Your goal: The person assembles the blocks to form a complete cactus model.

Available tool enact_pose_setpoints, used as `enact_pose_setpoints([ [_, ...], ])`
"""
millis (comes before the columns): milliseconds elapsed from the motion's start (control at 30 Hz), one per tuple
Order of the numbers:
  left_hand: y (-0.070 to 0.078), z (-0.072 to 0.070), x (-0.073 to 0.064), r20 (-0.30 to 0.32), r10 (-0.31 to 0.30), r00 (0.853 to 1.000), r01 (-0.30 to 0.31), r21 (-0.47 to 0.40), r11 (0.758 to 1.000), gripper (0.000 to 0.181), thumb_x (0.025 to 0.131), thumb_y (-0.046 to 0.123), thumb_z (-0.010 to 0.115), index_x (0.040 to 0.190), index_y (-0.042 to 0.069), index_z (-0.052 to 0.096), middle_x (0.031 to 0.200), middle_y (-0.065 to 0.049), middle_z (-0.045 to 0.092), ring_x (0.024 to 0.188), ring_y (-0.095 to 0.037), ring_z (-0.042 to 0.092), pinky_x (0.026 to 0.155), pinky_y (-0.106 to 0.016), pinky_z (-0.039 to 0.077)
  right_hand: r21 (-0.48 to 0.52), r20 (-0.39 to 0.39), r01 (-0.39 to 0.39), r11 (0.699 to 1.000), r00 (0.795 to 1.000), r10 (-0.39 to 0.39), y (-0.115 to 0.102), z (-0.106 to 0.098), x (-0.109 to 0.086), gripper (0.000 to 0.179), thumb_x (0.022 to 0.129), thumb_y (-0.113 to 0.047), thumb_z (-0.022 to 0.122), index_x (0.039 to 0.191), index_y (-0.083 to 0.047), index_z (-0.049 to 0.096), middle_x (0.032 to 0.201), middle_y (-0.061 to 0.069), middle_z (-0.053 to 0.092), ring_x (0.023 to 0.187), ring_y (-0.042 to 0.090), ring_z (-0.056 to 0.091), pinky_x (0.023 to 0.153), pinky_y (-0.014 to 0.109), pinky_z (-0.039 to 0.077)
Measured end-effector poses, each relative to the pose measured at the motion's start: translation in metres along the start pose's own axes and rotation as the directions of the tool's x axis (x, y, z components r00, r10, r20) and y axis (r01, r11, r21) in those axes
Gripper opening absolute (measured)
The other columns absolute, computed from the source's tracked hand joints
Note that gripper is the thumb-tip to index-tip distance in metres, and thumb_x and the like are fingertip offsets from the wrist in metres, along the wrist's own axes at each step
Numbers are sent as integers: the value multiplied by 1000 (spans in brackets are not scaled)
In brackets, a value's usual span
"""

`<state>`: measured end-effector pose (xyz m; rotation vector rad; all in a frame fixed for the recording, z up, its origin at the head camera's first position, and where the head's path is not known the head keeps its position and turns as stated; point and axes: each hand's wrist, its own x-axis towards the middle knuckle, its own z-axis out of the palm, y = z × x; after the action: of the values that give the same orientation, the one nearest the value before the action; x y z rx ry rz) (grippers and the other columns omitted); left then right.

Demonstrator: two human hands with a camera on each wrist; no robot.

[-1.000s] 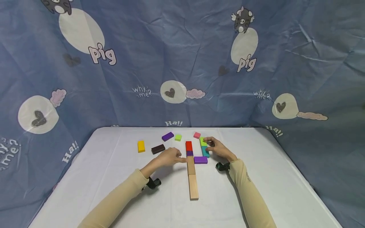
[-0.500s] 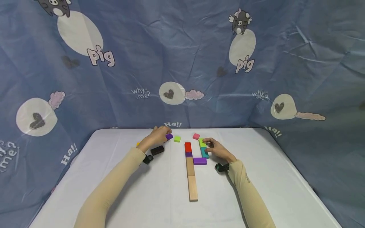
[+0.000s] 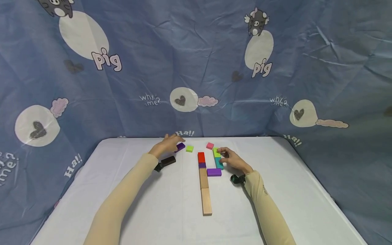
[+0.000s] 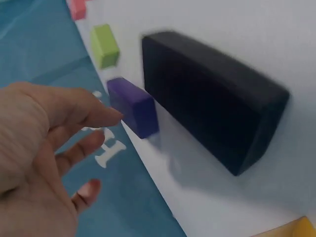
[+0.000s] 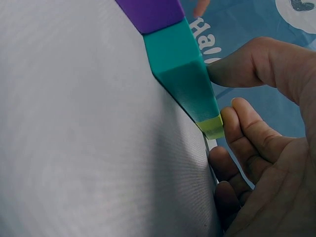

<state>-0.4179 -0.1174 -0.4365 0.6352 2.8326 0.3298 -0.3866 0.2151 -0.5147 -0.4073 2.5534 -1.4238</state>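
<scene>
At the table's back left my left hand [image 3: 165,145] hovers over a purple block [image 3: 180,147], fingers spread. In the left wrist view the thumb and fingers stand apart, the nearest fingertip close beside that purple block [image 4: 134,107]; contact is unclear. On the right, my right hand [image 3: 234,160] rests at a teal block [image 3: 218,163] and a lime block [image 3: 216,152] laid end to end. The right wrist view has the thumb against the teal block [image 5: 185,74], and loosely bent fingers at the lime block [image 5: 212,128].
Two wooden blocks [image 3: 206,201], a small purple piece [image 3: 202,165] and a red block [image 3: 201,157] form a line. Another purple block [image 3: 214,172] lies beside it. A black block [image 3: 168,161], lime piece [image 3: 190,148] and pink piece [image 3: 209,146] lie around. A yellow corner [image 4: 302,232] shows.
My left hand has gone from beside the wooden blocks to the purple block at the back left, its fingers now spread more. The right hand stays where it was.
</scene>
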Motion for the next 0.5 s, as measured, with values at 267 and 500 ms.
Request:
enact_pose_setpoints([
  [267,-5,3,4,60,-4,998,1,50,999,55,87,-2,64,138,12,53,144,-12,49,135,-34,39,114,-56,15,-5,10,9,1000,1000,-9,-1,0,0,51,84,-12,67,132,-10,50,135,12,53,120,29,46,107,49,33],
  [500,-8,1,10,21,-4,1000,3,50,999,64,75,23,82,132,5,58,134,-12,58,124,-30,49,110,-57,19,4,-4,-15,1000,1000,15,-1,0,0,50,84,-11,67,131,-12,50,135,11,53,120,29,45,108,49,32],
])
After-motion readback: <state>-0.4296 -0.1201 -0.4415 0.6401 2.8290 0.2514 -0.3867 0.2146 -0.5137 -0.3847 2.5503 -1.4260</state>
